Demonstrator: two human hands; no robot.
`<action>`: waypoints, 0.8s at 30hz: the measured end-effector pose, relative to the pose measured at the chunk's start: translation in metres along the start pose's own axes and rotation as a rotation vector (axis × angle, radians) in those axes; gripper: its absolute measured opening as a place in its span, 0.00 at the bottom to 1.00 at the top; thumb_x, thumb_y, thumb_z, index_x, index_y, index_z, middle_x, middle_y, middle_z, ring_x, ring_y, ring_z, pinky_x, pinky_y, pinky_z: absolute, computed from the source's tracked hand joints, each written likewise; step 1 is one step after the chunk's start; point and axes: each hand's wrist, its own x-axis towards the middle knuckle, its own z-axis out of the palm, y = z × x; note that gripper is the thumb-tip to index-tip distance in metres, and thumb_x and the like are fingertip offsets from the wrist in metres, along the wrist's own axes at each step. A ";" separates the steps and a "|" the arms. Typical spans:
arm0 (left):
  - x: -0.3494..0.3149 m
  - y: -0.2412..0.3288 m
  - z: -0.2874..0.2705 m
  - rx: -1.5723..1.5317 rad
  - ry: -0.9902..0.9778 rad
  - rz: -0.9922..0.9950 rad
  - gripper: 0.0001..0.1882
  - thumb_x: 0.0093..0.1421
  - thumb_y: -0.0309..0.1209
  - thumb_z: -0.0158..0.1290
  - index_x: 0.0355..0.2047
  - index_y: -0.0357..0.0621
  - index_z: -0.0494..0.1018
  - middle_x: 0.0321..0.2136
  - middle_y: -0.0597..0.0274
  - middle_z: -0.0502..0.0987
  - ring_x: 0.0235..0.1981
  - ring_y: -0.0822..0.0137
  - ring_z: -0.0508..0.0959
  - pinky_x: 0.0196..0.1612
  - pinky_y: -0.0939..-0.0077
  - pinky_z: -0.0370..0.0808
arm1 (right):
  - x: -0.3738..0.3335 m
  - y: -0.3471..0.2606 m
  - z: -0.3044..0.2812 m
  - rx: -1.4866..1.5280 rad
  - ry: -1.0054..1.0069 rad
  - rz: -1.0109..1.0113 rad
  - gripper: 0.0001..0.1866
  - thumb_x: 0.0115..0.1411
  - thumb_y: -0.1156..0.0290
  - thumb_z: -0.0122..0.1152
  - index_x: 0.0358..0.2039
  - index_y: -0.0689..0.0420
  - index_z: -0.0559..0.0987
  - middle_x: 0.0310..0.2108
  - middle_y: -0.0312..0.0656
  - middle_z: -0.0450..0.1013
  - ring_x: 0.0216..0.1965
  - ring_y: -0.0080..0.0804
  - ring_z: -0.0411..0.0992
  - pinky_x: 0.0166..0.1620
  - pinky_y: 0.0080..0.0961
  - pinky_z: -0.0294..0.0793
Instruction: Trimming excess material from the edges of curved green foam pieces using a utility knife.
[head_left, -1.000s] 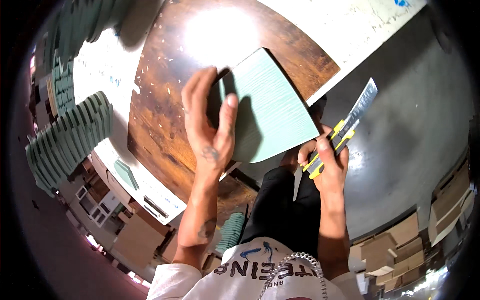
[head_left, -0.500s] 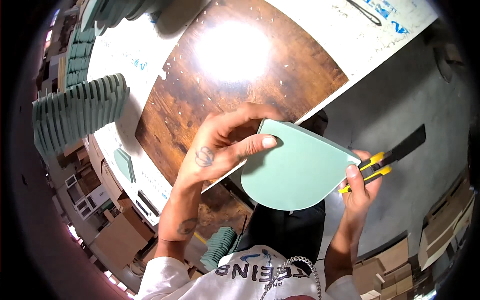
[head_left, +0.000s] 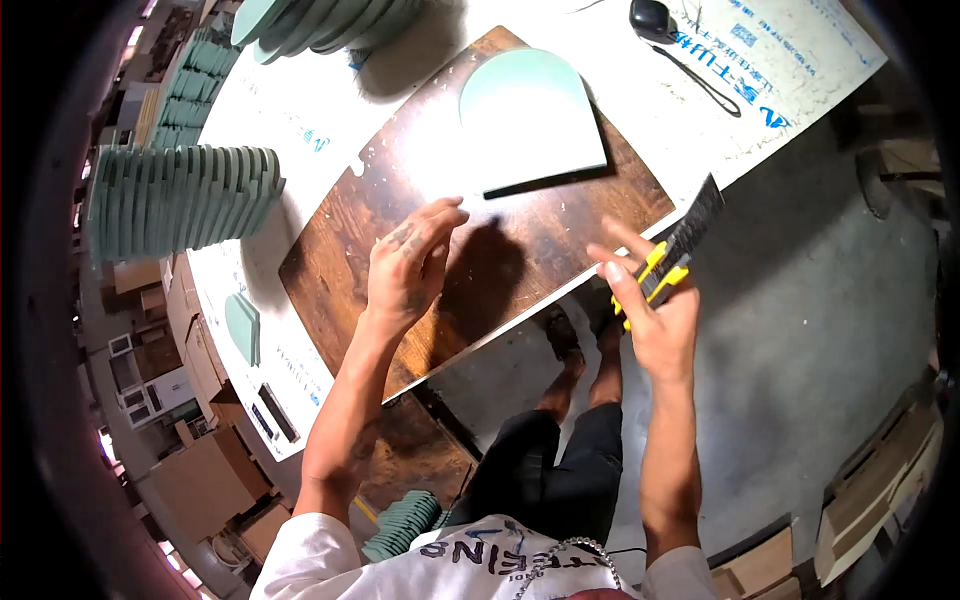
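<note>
A pale green panel with one rounded end (head_left: 535,115) is over the brown wooden board (head_left: 345,270), its straight edge toward me with a dark band beneath. Neither hand touches it. My left hand (head_left: 412,265) is above the board with bent, loosely parted fingers and nothing in it. My right hand (head_left: 660,320) hovers past the table's near edge. Against its palm, under the thumb, it holds a yellow and black utility knife (head_left: 668,262) with a wide dark blade pointing up and away; some of its fingers are stretched out.
Stacked green panels (head_left: 185,200) stand at the left, with more panels (head_left: 330,22) at the far left. A small green piece (head_left: 242,328) lies near the table's left edge. A black corded object (head_left: 650,18) is at the back. Cardboard (head_left: 880,480) leans at the lower right.
The green panel has left both hands and moved away, over the board. My left hand has let go of it. My right hand still has the knife, now further left with its blade more upright.
</note>
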 end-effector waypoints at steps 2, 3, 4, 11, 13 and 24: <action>-0.005 0.001 0.004 0.020 0.048 -0.049 0.18 0.52 0.09 0.50 0.40 0.39 0.76 0.38 0.53 0.81 0.40 0.60 0.83 0.42 0.71 0.79 | -0.014 0.008 -0.006 0.053 0.131 0.050 0.18 0.66 0.71 0.57 0.51 0.69 0.74 0.35 0.46 0.79 0.40 0.27 0.77 0.46 0.26 0.76; -0.002 0.002 0.006 0.045 0.085 -0.099 0.17 0.53 0.09 0.50 0.40 0.39 0.76 0.38 0.54 0.82 0.39 0.64 0.83 0.41 0.76 0.78 | -0.020 0.009 -0.014 0.042 0.167 0.109 0.18 0.67 0.69 0.56 0.51 0.69 0.73 0.32 0.44 0.78 0.36 0.27 0.77 0.44 0.26 0.77; 0.010 -0.004 0.011 0.035 0.160 -0.112 0.16 0.55 0.12 0.49 0.43 0.39 0.76 0.35 0.55 0.82 0.33 0.64 0.82 0.39 0.75 0.77 | -0.025 0.008 -0.023 0.031 0.203 0.169 0.18 0.67 0.67 0.55 0.50 0.68 0.73 0.29 0.43 0.77 0.32 0.26 0.77 0.41 0.25 0.78; 0.181 -0.040 0.106 0.315 0.141 -0.020 0.25 0.62 0.39 0.51 0.57 0.40 0.67 0.56 0.36 0.67 0.57 0.40 0.66 0.59 0.48 0.62 | -0.045 -0.009 -0.021 -0.174 0.249 0.314 0.23 0.69 0.58 0.47 0.55 0.63 0.69 0.26 0.35 0.66 0.22 0.17 0.62 0.26 0.20 0.66; 0.178 -0.067 0.128 0.293 0.165 0.106 0.22 0.63 0.39 0.50 0.52 0.36 0.69 0.49 0.38 0.71 0.52 0.41 0.70 0.55 0.48 0.65 | -0.047 -0.013 -0.019 -0.202 0.203 0.278 0.23 0.69 0.59 0.47 0.57 0.63 0.68 0.28 0.36 0.66 0.23 0.17 0.62 0.26 0.19 0.65; 0.073 -0.025 0.087 0.458 0.075 -0.505 0.41 0.62 0.61 0.47 0.56 0.29 0.66 0.49 0.28 0.67 0.54 0.38 0.66 0.52 0.35 0.62 | -0.038 0.026 -0.035 -0.906 0.006 -0.472 0.25 0.49 0.70 0.73 0.48 0.61 0.79 0.36 0.42 0.74 0.31 0.38 0.74 0.36 0.31 0.76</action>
